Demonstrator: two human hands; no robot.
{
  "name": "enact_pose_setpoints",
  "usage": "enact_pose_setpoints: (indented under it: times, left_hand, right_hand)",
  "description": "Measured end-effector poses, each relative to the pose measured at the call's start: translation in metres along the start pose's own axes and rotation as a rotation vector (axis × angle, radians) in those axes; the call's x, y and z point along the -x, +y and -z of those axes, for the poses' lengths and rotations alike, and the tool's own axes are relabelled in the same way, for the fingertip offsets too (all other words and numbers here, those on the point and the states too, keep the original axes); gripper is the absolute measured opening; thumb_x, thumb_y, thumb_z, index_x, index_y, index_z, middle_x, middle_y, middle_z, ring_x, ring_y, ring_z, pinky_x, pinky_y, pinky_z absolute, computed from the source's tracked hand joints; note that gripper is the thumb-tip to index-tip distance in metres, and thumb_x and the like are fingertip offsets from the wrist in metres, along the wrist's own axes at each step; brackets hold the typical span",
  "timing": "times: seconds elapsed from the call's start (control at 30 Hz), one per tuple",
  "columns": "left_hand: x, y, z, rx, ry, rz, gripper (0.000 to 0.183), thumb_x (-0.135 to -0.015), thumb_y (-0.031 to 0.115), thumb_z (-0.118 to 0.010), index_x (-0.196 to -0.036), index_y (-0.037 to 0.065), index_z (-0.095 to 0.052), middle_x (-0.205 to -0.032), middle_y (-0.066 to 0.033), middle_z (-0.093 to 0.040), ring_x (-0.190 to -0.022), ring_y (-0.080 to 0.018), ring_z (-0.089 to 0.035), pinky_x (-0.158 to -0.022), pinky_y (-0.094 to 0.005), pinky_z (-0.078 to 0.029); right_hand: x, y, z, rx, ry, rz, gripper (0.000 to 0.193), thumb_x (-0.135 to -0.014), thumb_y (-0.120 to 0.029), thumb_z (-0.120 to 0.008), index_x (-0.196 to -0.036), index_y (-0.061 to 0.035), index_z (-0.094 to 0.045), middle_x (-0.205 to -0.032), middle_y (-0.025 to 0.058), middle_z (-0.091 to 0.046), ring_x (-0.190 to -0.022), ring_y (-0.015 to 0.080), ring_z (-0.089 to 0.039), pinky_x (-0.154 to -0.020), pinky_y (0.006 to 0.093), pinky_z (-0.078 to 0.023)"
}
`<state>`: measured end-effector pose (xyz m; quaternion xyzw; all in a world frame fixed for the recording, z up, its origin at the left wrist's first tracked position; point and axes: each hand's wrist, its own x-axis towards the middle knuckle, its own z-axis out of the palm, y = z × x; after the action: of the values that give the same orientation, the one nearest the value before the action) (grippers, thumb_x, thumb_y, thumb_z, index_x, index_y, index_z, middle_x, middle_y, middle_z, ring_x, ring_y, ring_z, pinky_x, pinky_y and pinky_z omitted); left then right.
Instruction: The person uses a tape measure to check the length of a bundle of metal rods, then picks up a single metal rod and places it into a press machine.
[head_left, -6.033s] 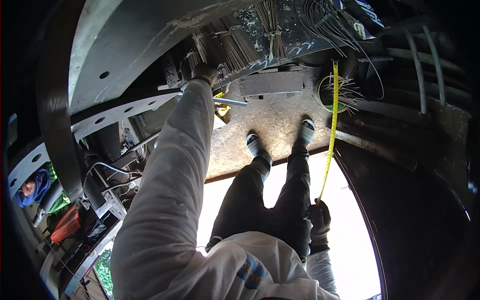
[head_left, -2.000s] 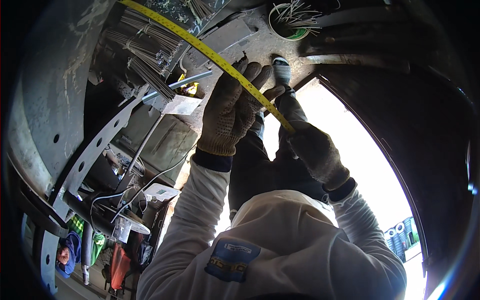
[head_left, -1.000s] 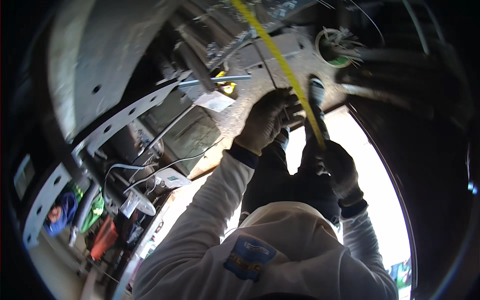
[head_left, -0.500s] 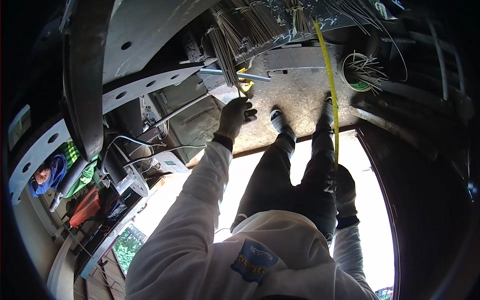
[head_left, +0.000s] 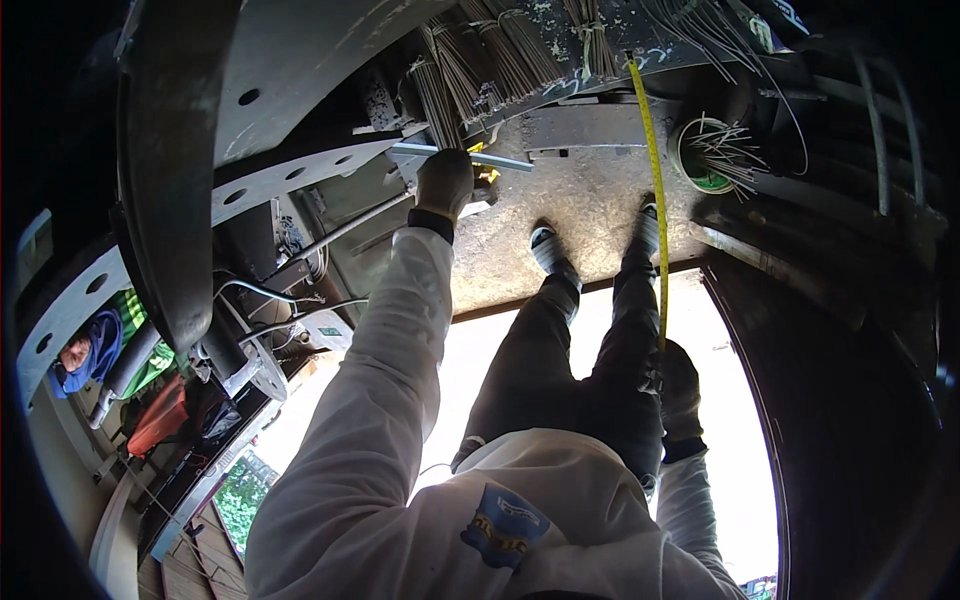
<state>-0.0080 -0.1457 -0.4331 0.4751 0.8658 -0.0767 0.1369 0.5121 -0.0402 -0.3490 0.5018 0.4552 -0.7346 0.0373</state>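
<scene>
My left hand [head_left: 443, 182], in a dark glove, is closed at the lower end of a bundle of thin metal rods [head_left: 432, 100] that sticks out over the edge of a metal surface. Its fingers are mostly hidden by the back of the glove. Low by my right thigh, my gloved right hand [head_left: 682, 392] is closed around a tape measure, whose case I cannot see. From that hand the yellow tape blade [head_left: 657, 190] runs out long and nearly straight, its far tip by the edge of the metal surface.
More tied rod bundles [head_left: 510, 45] lie on the metal surface. A bucket of thin rods [head_left: 712, 155] stands at the right. Below my left hand's bundle is a light metal bar [head_left: 505, 162]. Curved plates with holes [head_left: 245, 190] and a cable [head_left: 255, 283] are at the left.
My left hand has moved forward and slightly left, up against the bundle, whose lower end has shifted away from me. My right hand still holds the extended tape.
</scene>
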Motion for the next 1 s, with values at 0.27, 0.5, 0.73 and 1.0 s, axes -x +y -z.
enact_pose_setpoints:
  times: [0.27, 0.5, 0.73, 1.0]
  left_hand:
    - [0.003, 0.045, 0.018, -0.028, 0.149, 0.062, 0.018, -0.081, 0.020, -0.062, -0.078, 0.002, -0.066, -0.072, -0.0152, -0.064, -0.065, -0.0308, -0.066, -0.057, -0.0405, -0.053]
    - [-0.010, 0.024, 0.008, -0.031, 0.020, -0.022, 0.025, -0.079, 0.030, -0.068, -0.080, 0.006, -0.069, -0.077, -0.0155, -0.067, -0.064, -0.0309, -0.066, -0.056, -0.0400, -0.053]
    - [-0.009, 0.056, 0.019, 1.550, -0.104, 0.677, 0.032, -0.096, 0.013, -0.045, -0.122, 0.003, -0.060, -0.086, -0.0100, -0.067, -0.073, -0.0173, -0.069, -0.061, -0.0336, -0.057]
    - [0.018, 0.018, 0.015, 0.260, 0.005, 0.093, 0.014, -0.084, 0.017, -0.062, -0.084, 0.003, -0.062, -0.073, -0.0106, -0.066, -0.068, -0.0268, -0.067, -0.062, -0.0374, -0.055]
  right_hand:
    - [0.001, -0.017, -0.004, -0.138, 0.052, -0.069, 0.029, -0.097, -0.014, -0.052, -0.121, 0.0017, -0.058, -0.101, 0.0097, -0.067, -0.089, 0.0132, -0.064, -0.074, 0.0251, -0.052]
    - [-0.003, 0.007, 0.002, -0.078, 0.068, -0.084, 0.028, -0.097, -0.013, -0.050, -0.119, 0.0019, -0.059, -0.103, 0.0118, -0.068, -0.092, 0.0186, -0.065, -0.078, 0.0287, -0.053]
    - [-0.005, 0.011, 0.000, 0.020, 0.079, -0.029, 0.026, -0.096, -0.012, -0.051, -0.116, 0.0019, -0.061, -0.101, 0.0125, -0.068, -0.093, 0.0203, -0.066, -0.079, 0.0304, -0.054]
    - [-0.006, 0.009, 0.004, -0.195, 0.093, -0.093, 0.028, -0.096, -0.013, -0.052, -0.117, 0.0025, -0.060, -0.097, 0.0111, -0.068, -0.087, 0.0184, -0.066, -0.073, 0.0281, -0.053]
